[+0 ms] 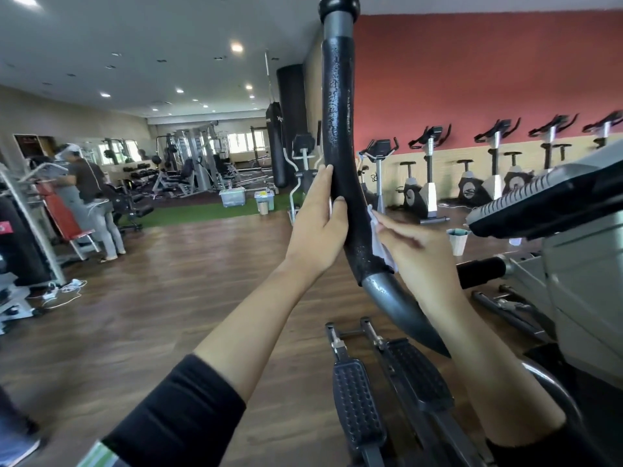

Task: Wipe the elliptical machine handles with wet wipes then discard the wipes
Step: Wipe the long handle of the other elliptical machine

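The elliptical's tall black foam handle (338, 129) rises up the middle of the head view, its surface wet and glistening. My left hand (317, 224) grips the handle from the left, thumb across its front. My right hand (414, 244) holds a white wet wipe (379, 237) and presses it against the handle's right side, just above where the foam ends at the grey metal tube (397, 301).
The elliptical's console (553, 197) and grey body stand at the right, its pedals (357, 409) below. A white paper cup (458, 241) sits on the floor behind my right hand. Exercise bikes line the red wall. A person stands at a machine far left.
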`<action>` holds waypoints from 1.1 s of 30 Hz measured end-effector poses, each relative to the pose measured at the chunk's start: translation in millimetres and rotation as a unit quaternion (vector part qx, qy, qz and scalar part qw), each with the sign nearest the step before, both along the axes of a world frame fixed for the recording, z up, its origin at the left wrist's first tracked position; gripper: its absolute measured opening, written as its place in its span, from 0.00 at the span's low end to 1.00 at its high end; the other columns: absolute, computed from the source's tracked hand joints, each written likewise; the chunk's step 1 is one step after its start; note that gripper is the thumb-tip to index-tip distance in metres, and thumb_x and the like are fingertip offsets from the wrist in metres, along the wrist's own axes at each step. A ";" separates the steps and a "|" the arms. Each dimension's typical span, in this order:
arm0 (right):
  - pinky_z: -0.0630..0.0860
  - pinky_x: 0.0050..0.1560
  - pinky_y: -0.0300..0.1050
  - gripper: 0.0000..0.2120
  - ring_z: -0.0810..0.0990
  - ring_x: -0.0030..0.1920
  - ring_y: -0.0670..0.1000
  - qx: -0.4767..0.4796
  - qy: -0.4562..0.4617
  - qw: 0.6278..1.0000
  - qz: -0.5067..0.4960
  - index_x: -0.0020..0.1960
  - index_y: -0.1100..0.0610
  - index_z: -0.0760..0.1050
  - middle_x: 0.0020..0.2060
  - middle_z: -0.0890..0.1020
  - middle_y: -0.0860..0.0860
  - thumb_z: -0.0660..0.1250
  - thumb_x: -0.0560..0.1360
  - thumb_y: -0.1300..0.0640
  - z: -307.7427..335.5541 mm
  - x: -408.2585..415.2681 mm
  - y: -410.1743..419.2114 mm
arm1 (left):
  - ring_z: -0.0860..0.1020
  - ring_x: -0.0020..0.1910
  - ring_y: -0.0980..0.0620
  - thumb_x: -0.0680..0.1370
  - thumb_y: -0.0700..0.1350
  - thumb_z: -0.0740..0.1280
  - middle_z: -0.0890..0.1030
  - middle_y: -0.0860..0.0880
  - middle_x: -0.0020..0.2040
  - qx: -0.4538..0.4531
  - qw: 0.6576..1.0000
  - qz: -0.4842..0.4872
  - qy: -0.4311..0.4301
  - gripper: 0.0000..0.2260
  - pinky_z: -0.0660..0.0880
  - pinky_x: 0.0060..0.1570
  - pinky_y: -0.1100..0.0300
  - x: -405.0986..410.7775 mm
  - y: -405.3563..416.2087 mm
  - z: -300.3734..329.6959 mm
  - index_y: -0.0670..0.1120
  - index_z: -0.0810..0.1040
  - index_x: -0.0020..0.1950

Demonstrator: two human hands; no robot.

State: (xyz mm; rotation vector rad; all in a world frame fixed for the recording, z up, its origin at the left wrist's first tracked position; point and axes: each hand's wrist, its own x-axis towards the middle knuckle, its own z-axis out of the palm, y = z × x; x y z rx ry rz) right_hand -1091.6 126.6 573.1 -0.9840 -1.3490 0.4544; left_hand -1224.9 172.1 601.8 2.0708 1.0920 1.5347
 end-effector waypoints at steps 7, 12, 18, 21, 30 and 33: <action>0.61 0.29 0.32 0.15 0.62 0.22 0.42 -0.005 0.010 1.000 -0.029 0.57 0.51 0.80 0.15 0.68 0.40 0.62 0.76 0.65 33.1 -11.5 25.4 | 0.52 0.77 0.59 0.82 0.40 0.54 0.56 0.53 0.78 0.009 1.000 -0.013 0.021 0.24 0.48 0.74 0.67 -4.8 10.1 8.8 0.46 0.55 0.78; 0.70 0.38 0.37 0.17 0.70 0.30 0.50 0.019 0.008 1.000 0.002 0.49 0.39 0.78 0.26 0.77 0.56 0.65 0.76 0.62 25.2 -8.0 16.4 | 0.52 0.77 0.59 0.82 0.39 0.55 0.56 0.52 0.78 0.016 0.999 -0.028 0.011 0.25 0.49 0.75 0.65 -6.5 18.8 12.7 0.46 0.54 0.78; 0.73 0.52 0.32 0.13 0.74 0.54 0.59 0.031 0.042 0.998 0.026 0.50 0.44 0.79 0.48 0.82 0.65 0.67 0.76 0.63 45.8 -11.4 36.6 | 0.54 0.76 0.58 0.81 0.37 0.55 0.56 0.52 0.78 0.030 0.999 -0.014 0.011 0.26 0.49 0.72 0.71 -4.1 29.8 26.7 0.46 0.53 0.78; 0.69 0.39 0.22 0.11 0.80 0.47 0.57 0.025 0.067 0.997 0.027 0.52 0.52 0.81 0.47 0.82 0.66 0.66 0.75 0.65 55.6 -11.5 53.7 | 0.60 0.75 0.49 0.81 0.38 0.56 0.61 0.48 0.77 0.038 0.999 -0.009 0.007 0.26 0.56 0.75 0.56 -2.6 36.1 31.7 0.46 0.53 0.79; 0.59 0.60 0.40 0.10 0.80 0.53 0.48 0.040 0.080 0.995 0.051 0.55 0.56 0.81 0.46 0.84 0.54 0.68 0.75 0.64 52.4 -5.0 64.6 | 0.71 0.68 0.49 0.80 0.38 0.56 0.66 0.48 0.75 0.060 0.998 0.009 0.008 0.28 0.64 0.71 0.49 0.9 42.2 41.0 0.48 0.54 0.79; 0.73 0.60 0.51 0.10 0.80 0.55 0.51 0.058 0.077 0.995 0.021 0.55 0.57 0.80 0.47 0.84 0.51 0.69 0.74 0.63 69.2 -9.7 78.3 | 0.70 0.68 0.40 0.78 0.41 0.55 0.66 0.49 0.75 0.061 0.998 0.015 0.003 0.28 0.65 0.70 0.43 2.8 44.6 45.9 0.49 0.53 0.79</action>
